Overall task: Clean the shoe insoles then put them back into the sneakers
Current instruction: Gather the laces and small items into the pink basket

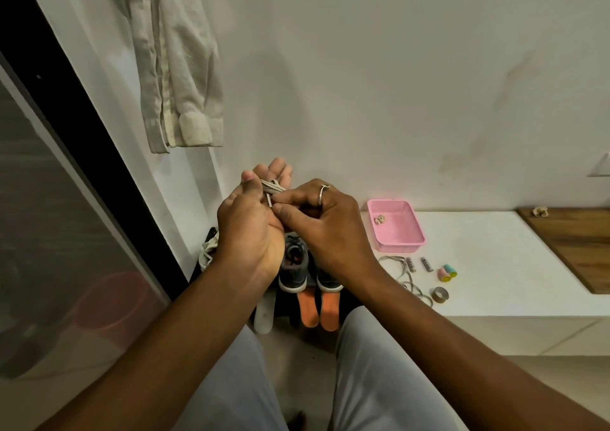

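Observation:
Two dark grey sneakers [294,270] stand on the floor below my hands, heels toward me. Two orange insoles [310,308] lie flat on the floor just in front of the heels. My left hand [251,219] is raised, palm up, with a grey shoelace [272,188] looped round its fingers. My right hand [325,219], with a ring on it, pinches the lace's end beside the left palm. The right sneaker is mostly hidden behind my right hand.
A low white shelf [495,265] to the right carries a pink basket [396,226], a second loose lace [407,275], small rolls [447,271] and a tape roll [440,294]. A white brush-like object [265,312] lies left of the insoles. A white shirt [175,67] hangs above.

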Tool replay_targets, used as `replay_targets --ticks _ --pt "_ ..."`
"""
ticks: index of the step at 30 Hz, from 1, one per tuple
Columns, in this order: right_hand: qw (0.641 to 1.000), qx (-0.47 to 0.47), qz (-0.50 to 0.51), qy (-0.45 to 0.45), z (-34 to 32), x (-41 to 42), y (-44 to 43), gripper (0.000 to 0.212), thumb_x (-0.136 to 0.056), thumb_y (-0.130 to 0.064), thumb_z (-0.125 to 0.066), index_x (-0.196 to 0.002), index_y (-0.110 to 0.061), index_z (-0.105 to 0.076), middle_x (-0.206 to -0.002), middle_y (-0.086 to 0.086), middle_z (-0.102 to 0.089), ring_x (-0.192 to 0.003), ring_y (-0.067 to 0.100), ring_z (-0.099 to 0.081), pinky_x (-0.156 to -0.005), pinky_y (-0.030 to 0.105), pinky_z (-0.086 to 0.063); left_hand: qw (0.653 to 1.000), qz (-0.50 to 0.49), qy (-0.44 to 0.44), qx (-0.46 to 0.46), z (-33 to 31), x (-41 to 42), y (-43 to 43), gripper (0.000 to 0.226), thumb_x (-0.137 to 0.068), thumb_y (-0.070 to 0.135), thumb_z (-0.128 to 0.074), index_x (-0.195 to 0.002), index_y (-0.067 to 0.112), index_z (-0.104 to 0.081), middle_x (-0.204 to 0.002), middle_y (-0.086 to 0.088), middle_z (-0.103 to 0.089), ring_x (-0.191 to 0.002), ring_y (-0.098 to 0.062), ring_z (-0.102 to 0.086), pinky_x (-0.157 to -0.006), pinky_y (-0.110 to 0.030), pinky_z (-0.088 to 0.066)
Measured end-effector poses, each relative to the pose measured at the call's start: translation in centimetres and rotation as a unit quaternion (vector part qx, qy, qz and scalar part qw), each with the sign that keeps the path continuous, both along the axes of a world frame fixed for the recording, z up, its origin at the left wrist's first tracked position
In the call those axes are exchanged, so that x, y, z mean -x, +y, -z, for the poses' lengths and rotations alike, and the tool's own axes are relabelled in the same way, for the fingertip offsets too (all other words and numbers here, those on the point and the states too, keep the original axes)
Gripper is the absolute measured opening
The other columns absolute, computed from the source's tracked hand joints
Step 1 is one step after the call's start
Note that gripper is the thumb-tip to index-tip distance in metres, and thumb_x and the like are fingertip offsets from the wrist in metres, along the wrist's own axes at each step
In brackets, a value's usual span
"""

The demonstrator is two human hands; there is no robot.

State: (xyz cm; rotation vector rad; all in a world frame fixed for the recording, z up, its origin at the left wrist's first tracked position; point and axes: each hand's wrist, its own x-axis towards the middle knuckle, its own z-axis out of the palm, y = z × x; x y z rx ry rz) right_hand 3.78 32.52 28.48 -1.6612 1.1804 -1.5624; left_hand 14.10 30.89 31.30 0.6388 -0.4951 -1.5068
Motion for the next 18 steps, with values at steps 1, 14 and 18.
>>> replay_targets --ticks 1,14,18 --pt "1.000 -0.009 0.000 0.003 -0.1 0.0 0.0 0.011 -0.086 -0.009 -0.078 -0.096 -0.014 -0.080 -0.089 -0.005 -0.071 -0.085 0.012 -0.071 -0.079 0.034 -0.061 1.000 -0.001 -0.004 0.000 0.0 0.0 0.1 0.025 -0.110 0.023 -0.036 -0.114 0.007 -0.054 -0.129 -0.018 -0.066 -0.118 -0.027 -0.067 -0.107 -0.053 -0.048" --pt "0.993 -0.029 0.087 0.081 -1.1 0.2 0.0 0.031 -0.086 -0.037 -0.079 -0.112 -0.021 -0.074 -0.087 -0.016 -0.071 -0.081 -0.005 -0.067 -0.070 0.009 -0.051 0.999 -0.029 -0.025 0.011 0.4 1.9 2.0 0.027 -0.109 0.016 -0.039 -0.102 0.004 -0.063 -0.124 -0.017 -0.069 -0.098 -0.022 -0.074 -0.083 -0.030 -0.061" --pt "0.987 0.026 0.098 0.123 -1.2 -0.1 0.2 0.017 -0.093 -0.026 -0.072 -0.109 -0.022 -0.077 -0.067 -0.024 -0.057 -0.069 -0.005 -0.061 -0.063 0.008 -0.042 0.997 -0.016 -0.070 0.041 0.3 1.6 2.0 0.032 -0.108 0.018 -0.040 -0.118 0.000 -0.064 -0.116 -0.012 -0.073 -0.099 -0.019 -0.074 -0.085 -0.028 -0.060"
